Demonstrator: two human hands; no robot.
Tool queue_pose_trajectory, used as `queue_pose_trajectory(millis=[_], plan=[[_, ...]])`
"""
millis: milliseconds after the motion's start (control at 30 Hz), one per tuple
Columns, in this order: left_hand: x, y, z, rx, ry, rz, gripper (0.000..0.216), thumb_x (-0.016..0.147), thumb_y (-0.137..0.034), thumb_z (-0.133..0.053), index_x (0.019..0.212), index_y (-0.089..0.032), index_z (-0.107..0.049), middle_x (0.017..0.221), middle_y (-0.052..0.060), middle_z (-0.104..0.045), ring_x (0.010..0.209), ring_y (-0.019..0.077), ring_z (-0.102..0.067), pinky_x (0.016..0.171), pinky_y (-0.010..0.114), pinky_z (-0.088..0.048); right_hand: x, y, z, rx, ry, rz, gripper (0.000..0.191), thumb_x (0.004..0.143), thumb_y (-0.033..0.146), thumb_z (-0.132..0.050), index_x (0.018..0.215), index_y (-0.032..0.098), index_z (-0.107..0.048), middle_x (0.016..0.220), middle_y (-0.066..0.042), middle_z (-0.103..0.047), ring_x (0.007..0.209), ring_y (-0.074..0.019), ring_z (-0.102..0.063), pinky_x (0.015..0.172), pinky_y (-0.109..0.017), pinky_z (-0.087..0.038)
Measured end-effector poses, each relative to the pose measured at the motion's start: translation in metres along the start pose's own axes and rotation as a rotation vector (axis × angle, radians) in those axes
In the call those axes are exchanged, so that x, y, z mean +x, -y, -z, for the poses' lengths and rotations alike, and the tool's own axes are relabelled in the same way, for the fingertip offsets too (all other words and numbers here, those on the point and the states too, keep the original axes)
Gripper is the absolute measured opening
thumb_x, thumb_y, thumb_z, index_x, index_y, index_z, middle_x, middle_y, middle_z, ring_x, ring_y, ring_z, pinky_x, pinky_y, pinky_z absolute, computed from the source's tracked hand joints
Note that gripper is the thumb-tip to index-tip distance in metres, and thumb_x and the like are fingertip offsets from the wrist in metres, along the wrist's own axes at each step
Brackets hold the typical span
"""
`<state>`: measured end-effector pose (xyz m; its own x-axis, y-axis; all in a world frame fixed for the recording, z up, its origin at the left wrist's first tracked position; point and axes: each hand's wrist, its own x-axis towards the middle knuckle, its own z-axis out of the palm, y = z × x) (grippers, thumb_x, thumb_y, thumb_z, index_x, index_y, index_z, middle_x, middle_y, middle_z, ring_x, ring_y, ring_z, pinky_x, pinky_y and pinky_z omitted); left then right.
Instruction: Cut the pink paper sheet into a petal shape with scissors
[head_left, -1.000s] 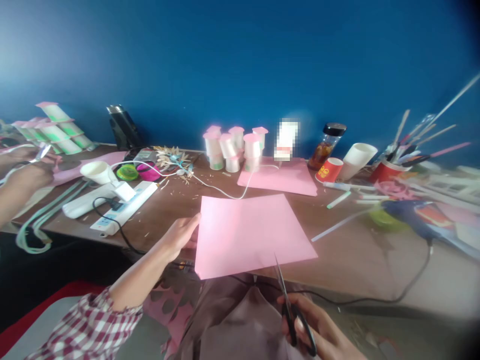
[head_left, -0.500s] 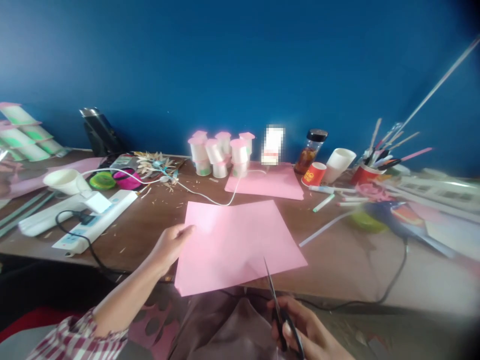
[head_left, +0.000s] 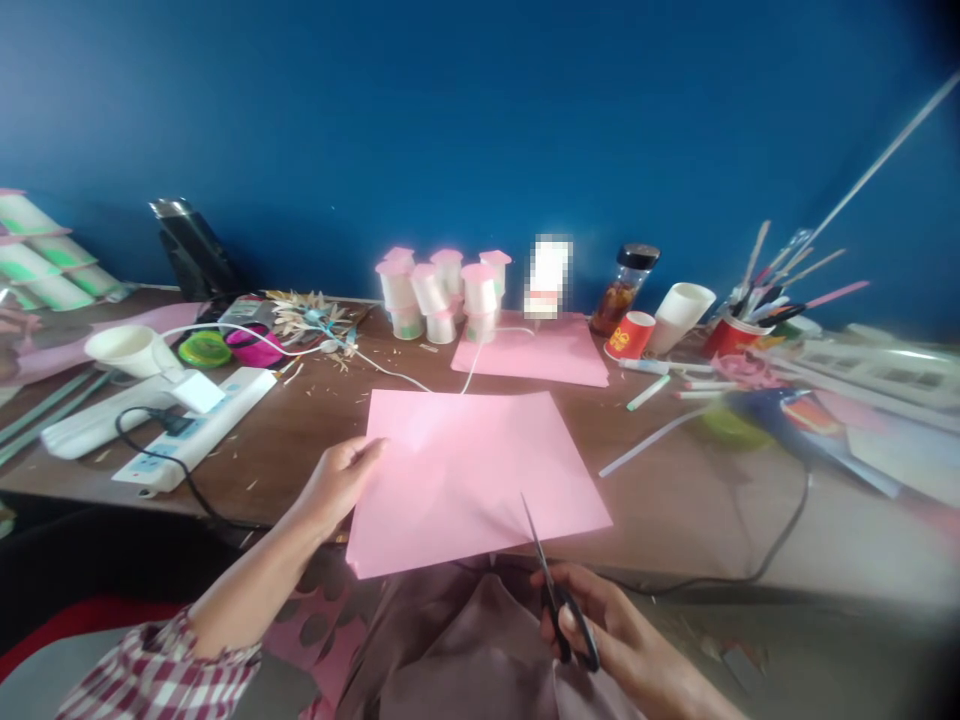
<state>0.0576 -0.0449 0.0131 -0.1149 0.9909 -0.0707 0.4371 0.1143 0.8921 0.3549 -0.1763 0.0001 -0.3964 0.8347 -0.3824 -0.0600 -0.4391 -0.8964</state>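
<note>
My left hand (head_left: 349,480) pinches the left edge of a pink sheet of paper (head_left: 465,470), thumb on top and fingers underneath. The sheet is tilted over the table's front edge, with its near edge above my lap. Black-handled scissors (head_left: 551,590) are in my right hand (head_left: 607,625), fingers through the loops. Their blades look closed or nearly so, pointing up and away. The blade tip overlaps the sheet's lower right part in view; whether it touches the paper I cannot tell.
Behind the sheet lies a pink paper stack (head_left: 540,355) beside several capped white paper tubes (head_left: 442,300). At left are a power strip (head_left: 199,430) and white cup (head_left: 127,350). At right stand a drink bottle (head_left: 626,290), red cup (head_left: 630,335) and pen holder (head_left: 731,340). Cut pink scraps (head_left: 319,625) lie below.
The scene has shifted slightly upward in view. My right hand and the scissors have come up a little, the blades slightly further left. My left hand keeps its hold on the sheet.
</note>
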Motion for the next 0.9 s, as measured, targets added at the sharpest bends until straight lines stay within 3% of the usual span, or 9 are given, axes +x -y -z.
queue_pose_trajectory(millis=[300,567,900], plan=[[-0.0018,-0.0020,-0.0010,-0.023,-0.025,-0.002,0.035,0.069,-0.046,-0.057,0.074,-0.012,-0.063,0.059,-0.001,-0.053,0.058,0.0134,-0.046,0.052,0.021,-0.034,-0.0022,0.0006,0.0012,-0.011,0.016,0.000,0.049,0.077,0.054,-0.058,0.107,0.015,-0.052,0.074,-0.003,-0.058,0.067,-0.0143,-0.051,0.059,-0.025,-0.037],[-0.0019,-0.0017,-0.0017,0.025,-0.032,-0.015,0.031,0.072,-0.044,-0.054,0.065,-0.014,-0.057,0.050,-0.005,-0.041,0.051,0.0105,-0.037,0.048,0.021,-0.028,-0.0049,0.0008,0.0015,-0.006,0.023,0.002,0.046,0.077,0.053,-0.058,0.105,0.016,-0.053,0.076,-0.003,-0.059,0.068,-0.0150,-0.052,0.062,-0.025,-0.038],[-0.0036,-0.0044,-0.0023,0.008,-0.024,0.004,0.034,0.070,-0.046,-0.055,0.069,-0.013,-0.060,0.054,-0.004,-0.047,0.053,0.0114,-0.041,0.051,0.021,-0.032,-0.0025,0.0078,-0.0039,-0.013,-0.009,-0.001,0.048,0.074,0.054,-0.060,0.101,0.014,-0.053,0.072,-0.002,-0.058,0.065,-0.0141,-0.051,0.060,-0.025,-0.038]])
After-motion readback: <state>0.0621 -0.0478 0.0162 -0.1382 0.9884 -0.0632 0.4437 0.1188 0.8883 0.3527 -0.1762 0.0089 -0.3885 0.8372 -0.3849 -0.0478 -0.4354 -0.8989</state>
